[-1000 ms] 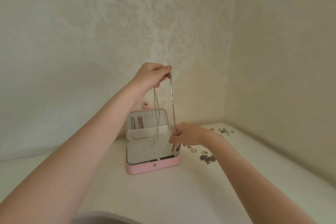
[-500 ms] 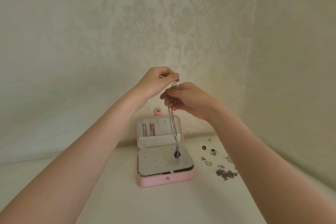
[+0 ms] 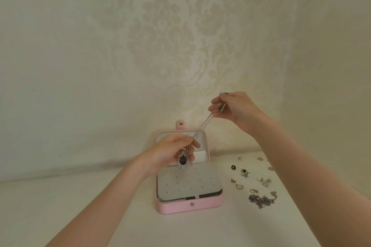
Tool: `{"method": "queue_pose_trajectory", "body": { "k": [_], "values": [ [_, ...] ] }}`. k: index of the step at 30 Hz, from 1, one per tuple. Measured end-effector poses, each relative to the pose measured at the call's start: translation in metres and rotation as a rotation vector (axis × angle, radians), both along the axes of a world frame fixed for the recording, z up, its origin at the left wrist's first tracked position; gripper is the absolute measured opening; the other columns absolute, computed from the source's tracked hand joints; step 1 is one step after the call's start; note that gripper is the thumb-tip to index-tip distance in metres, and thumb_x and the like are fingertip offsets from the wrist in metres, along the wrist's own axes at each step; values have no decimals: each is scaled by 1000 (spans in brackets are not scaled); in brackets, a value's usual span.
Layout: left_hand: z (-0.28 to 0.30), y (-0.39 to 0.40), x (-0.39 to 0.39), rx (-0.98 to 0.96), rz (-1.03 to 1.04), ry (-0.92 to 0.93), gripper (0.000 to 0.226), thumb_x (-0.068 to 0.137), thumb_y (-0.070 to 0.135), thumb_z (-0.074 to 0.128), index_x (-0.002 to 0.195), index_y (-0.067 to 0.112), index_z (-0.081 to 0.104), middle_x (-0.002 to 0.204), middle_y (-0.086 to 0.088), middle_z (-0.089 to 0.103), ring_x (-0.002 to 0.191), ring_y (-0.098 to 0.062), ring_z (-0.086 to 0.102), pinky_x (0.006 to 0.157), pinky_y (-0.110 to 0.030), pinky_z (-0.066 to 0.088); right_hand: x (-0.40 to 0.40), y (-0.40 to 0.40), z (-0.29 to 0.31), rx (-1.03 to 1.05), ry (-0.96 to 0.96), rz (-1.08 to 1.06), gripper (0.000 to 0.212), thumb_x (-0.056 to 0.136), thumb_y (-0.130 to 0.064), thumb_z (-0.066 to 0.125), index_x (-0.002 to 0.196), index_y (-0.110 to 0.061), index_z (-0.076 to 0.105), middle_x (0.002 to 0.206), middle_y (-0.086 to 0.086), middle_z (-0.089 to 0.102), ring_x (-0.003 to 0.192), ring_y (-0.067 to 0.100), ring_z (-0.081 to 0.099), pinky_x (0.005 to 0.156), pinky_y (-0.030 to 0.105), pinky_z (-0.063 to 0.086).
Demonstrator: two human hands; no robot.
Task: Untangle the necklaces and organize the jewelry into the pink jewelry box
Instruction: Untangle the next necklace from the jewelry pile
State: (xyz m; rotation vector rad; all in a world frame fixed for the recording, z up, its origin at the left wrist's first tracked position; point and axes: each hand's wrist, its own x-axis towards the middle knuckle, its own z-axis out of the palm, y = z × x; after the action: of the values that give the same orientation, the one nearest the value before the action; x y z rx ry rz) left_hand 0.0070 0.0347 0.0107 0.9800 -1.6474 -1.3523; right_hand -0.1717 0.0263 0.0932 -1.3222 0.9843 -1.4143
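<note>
Head view: left hand (image 3: pixel 170 153) pinches the necklace (image 3: pixel 202 125) at its pendant (image 3: pixel 183 160); right hand (image 3: pixel 233 107), at one o'clock, grips the chain ends, above the open pink jewelry box (image 3: pixel 189 205). Pulling it taut could retighten knots; slack could snag the lid (image 3: pixel 202 136).

pink jewelry box (image 3: pixel 188 205) open on the white surface, lid upright, grey perforated earring panel (image 3: pixel 187 183) lying flat inside. necklace chain (image 3: pixel 206 121) stretched taut above the box; its feathered pendant (image 3: pixel 183 161) with dark oval stone hangs over the panel. tangled chains (image 3: pixel 261 201) and small earrings (image 3: pixel 245 172) lie right of the box.
</note>
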Motion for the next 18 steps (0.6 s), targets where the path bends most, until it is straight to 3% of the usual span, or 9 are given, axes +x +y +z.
{"method": "queue_pose_trajectory", "body": {
  "k": [2,5,8,10,12,14,18],
  "values": [
    [-2,-2,1,46,-4,2,26,97,20,47,85,9,67,65,2,54,61,-13,57,76,-31,53,-14,-5,-8,57,-4,-48,27,98,0,36,76,4,52,68,18,54,61,23,56,51,22,54],
    [2,-2,0,18,-27,-110,25,97,16,46,87,6,66,61,3,52,51,-9,50,52,-20,46,-30,-12,-24,182,133,-40,20,94,7,39,84,13,55,81,28,59,65,26,59,50,23,56],
    [9,-6,4,-76,16,-351,24,97,15,47,86,6,66,59,3,50,44,-7,45,42,-17,35,-40,-16,-39,305,615,27,16,89,6,51,98,16,61,94,28,66,64,21,62,63,23,57],
    [16,-10,8,-144,34,-531,22,95,16,50,84,7,67,59,3,51,43,-5,44,41,-16,34,-39,-16,-45,367,932,97,19,90,1,54,105,8,63,100,21,69,75,22,65,79,31,57],
    [25,-12,8,-209,7,-691,21,94,16,53,84,6,68,58,3,52,42,-4,44,41,-16,36,-31,-15,-48,338,1149,138,23,92,-7,54,113,1,60,107,14,67,88,22,63,86,33,55],
    [34,-14,5,-239,-27,-791,21,93,17,54,85,5,69,56,4,51,42,-4,44,42,-16,37,-21,-17,-50,225,1102,212,27,91,-13,57,117,-5,61,112,6,65,98,17,62,89,28,52],
    [54,-19,1,-331,-65,-932,28,93,19,53,86,-4,68,59,-1,54,47,-9,48,42,-15,39,4,-15,-58,168,698,565,32,90,-14,60,121,-8,60,117,0,65,115,10,56,105,28,37]
  ]
}}
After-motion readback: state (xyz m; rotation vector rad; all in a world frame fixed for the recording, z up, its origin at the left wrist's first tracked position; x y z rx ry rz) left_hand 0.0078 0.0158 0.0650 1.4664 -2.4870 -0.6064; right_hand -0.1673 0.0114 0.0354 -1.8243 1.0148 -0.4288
